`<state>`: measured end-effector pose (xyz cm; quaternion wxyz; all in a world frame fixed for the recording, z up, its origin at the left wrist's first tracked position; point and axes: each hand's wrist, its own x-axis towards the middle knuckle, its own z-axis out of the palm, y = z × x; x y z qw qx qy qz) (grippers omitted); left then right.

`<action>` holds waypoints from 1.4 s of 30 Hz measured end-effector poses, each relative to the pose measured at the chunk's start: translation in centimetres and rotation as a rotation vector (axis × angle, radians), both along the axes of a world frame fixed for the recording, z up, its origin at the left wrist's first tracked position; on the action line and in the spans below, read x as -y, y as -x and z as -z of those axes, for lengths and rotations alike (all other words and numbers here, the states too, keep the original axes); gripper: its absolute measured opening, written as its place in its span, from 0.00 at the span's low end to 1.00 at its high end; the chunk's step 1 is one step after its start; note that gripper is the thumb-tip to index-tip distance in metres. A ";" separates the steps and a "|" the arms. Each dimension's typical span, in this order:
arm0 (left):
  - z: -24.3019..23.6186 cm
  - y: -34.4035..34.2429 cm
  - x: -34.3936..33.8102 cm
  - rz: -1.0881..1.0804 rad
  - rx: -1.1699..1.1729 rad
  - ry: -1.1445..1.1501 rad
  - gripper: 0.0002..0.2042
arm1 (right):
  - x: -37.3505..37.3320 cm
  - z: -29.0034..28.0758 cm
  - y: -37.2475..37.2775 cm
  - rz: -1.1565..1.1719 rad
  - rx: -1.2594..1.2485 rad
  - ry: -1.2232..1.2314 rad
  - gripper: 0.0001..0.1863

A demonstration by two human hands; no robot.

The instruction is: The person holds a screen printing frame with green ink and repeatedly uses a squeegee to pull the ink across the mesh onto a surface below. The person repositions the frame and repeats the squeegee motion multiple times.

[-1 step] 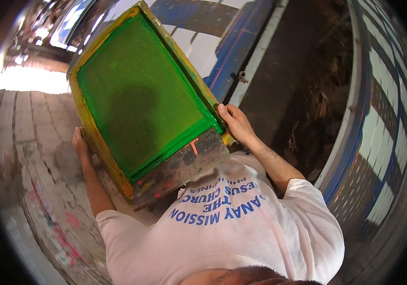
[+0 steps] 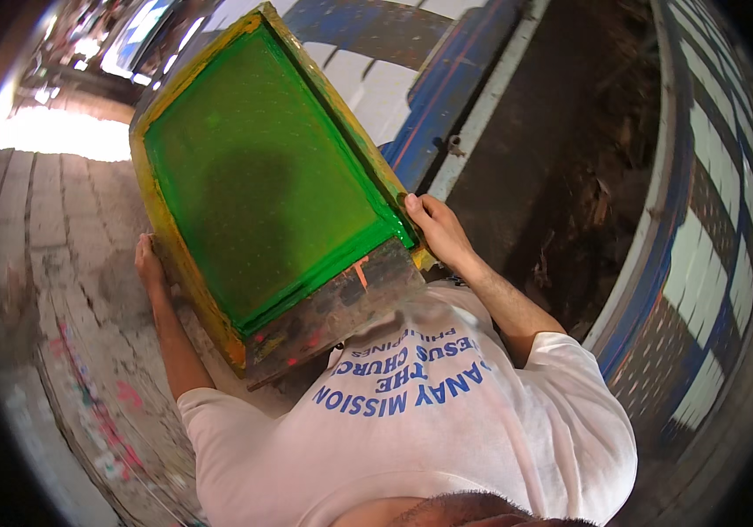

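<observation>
In front of your white shirt [image 2: 429, 422], an angled screen-printing frame [image 2: 258, 189]

Your right hand [image 2: 439, 230] grips its right rail [image 2: 332, 104], thumb on top; your left hand [image 2: 149, 261] meets the left rail [image 2: 181, 241], finger closure hidden. Opposed holds probably balance it and spare the green mesh [image 2: 324, 167].

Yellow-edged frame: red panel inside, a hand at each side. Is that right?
Not quite: the head view shows the panel inside the yellow-edged frame is green, not red. The left hand and right hand are at the frame's sides, as stated.
</observation>
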<state>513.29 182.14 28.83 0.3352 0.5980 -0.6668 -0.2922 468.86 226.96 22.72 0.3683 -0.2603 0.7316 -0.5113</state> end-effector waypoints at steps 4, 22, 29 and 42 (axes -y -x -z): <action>0.1 -4.6 -4.7 -0.213 0.111 0.008 0.26 | 1.7 1.3 0.0 -0.159 0.030 0.004 0.38; 7.1 -3.8 -8.8 -0.489 -0.173 -0.081 0.22 | 10.3 -0.1 8.4 -0.361 -0.281 -0.013 0.40; 6.3 6.8 -9.8 -0.558 -0.341 -0.052 0.21 | 14.3 -0.3 20.1 -0.441 -0.363 0.012 0.40; 7.9 25.4 -11.5 -0.613 -0.165 -0.089 0.20 | 14.6 1.8 36.9 -0.558 -0.334 -0.073 0.40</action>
